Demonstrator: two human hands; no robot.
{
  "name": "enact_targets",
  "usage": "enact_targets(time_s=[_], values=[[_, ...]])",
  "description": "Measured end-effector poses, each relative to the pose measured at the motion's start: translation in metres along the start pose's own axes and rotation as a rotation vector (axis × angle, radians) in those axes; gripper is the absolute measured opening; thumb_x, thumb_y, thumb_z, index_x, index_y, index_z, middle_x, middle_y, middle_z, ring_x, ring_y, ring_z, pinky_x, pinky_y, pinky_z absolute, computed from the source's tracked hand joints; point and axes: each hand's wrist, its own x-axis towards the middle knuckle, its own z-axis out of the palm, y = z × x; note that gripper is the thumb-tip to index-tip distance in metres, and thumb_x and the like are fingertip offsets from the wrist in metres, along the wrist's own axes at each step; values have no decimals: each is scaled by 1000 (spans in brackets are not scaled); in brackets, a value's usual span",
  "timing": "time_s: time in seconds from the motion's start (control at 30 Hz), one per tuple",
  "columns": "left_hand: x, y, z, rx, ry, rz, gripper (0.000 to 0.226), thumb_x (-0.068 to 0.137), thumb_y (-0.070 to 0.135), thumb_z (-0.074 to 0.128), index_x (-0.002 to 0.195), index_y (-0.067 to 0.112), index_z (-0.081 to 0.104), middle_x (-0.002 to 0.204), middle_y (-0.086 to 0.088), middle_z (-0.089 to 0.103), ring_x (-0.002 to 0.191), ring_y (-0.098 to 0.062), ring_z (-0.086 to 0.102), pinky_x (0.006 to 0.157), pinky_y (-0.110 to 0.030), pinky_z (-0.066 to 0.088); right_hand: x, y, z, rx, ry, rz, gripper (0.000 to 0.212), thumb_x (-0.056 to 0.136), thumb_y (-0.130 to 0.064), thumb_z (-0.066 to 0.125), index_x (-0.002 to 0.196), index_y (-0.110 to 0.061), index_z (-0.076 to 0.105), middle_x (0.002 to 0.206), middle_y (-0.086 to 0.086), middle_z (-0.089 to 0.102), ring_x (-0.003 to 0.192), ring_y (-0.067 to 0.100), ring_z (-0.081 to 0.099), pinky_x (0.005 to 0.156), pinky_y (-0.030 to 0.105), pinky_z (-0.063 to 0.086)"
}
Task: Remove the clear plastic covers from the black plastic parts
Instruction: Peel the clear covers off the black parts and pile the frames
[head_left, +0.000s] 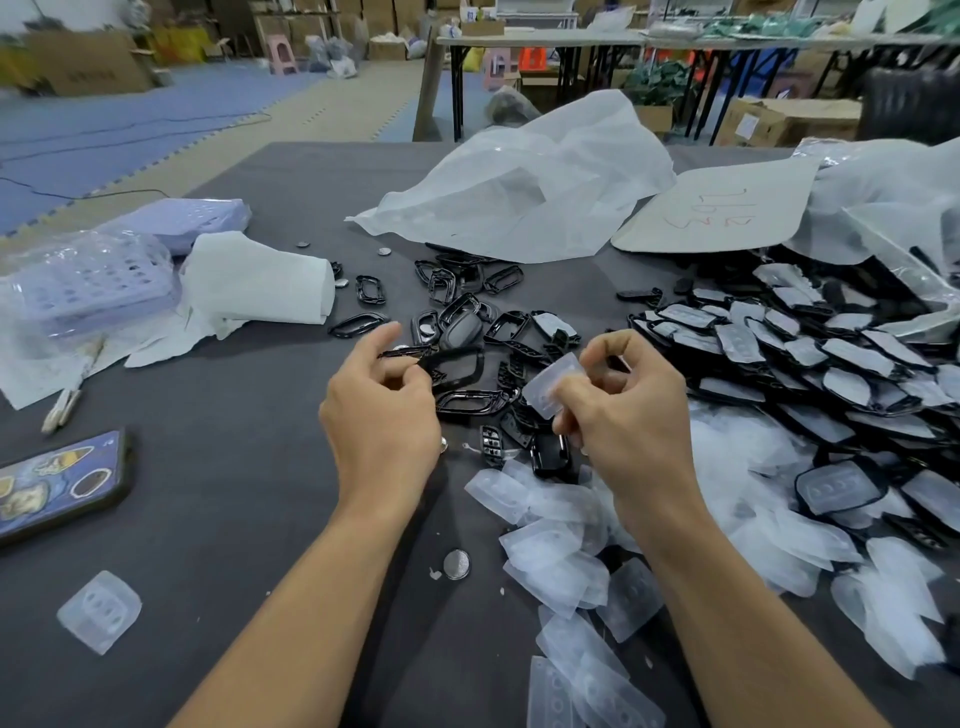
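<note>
The person's two forearms reach in from the near edge, and between them lies the heap of stripped covers (561, 551), loose and overlapping on the dark table (234, 493). Just above that heap, the right hand (623, 410) pinches one clear cover (553, 384) between the thumb and curled fingers, lifted off the table. Up and to the left of the heap, the left hand (384, 410) has thumb and forefinger closed narrowly on the edge of a black part (457, 366), with its other fingers loosely curled. Cover and part are apart, so this piece looks already separated.

Beyond the heap, farther from the camera, a scatter of bare black parts (467, 312) marks the work done. To the right of the heap, a far larger stack of covered parts (810, 353) spills across the table, each with its clear shell still on. Judging by the two piles, the task is under way but most of it remains. The likely next step is to drop the cover onto the heap, set the part with the bare ones, and take another from the stack.

Far left of the heap, a lone cover (98, 610) and a phone (57, 483) lie apart from the work.
</note>
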Motion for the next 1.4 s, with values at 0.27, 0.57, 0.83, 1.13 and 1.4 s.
enact_targets(time_s=[0.27, 0.57, 0.83, 1.13, 1.4], values=[[0, -3, -1, -430, -141, -199, 69, 84, 2, 70, 147, 23, 50, 83, 0, 80, 72, -22, 79, 62, -27, 62, 1, -7, 1, 301, -51, 150, 13, 95, 6, 64, 94, -7, 62, 80, 14, 78, 60, 19, 71, 51, 22, 53], [2, -2, -3, -530, -82, -254, 52, 85, -1, 71, 133, 18, 62, 79, 0, 80, 70, -18, 78, 64, -20, 59, 5, 1, -11, -347, 274, -18, 22, 91, -17, 73, 111, -29, 74, 98, -16, 73, 84, 2, 65, 85, 26, 57], [11, -5, -9, -572, 16, -336, 63, 85, -4, 68, 143, 18, 54, 70, 7, 74, 68, -13, 75, 66, -20, 60, -5, 6, 7, -867, -112, -343, 16, 83, -25, 78, 94, -34, 80, 139, -11, 65, 128, 16, 42, 107, 26, 18], [6, -1, -6, -523, -46, -306, 58, 84, -8, 68, 134, 19, 59, 70, 4, 76, 60, -11, 72, 60, -19, 57, -6, 10, 8, -937, -171, -351, 14, 88, -32, 77, 101, -31, 82, 129, -12, 71, 128, 12, 46, 112, 31, 23], [2, -3, -4, -340, -128, -200, 28, 78, 9, 74, 93, 31, 80, 75, 4, 79, 67, -14, 75, 64, -28, 61, -5, 5, 6, -248, -18, -192, 19, 95, -20, 72, 78, -29, 77, 65, -8, 74, 50, 2, 59, 52, 19, 46]])
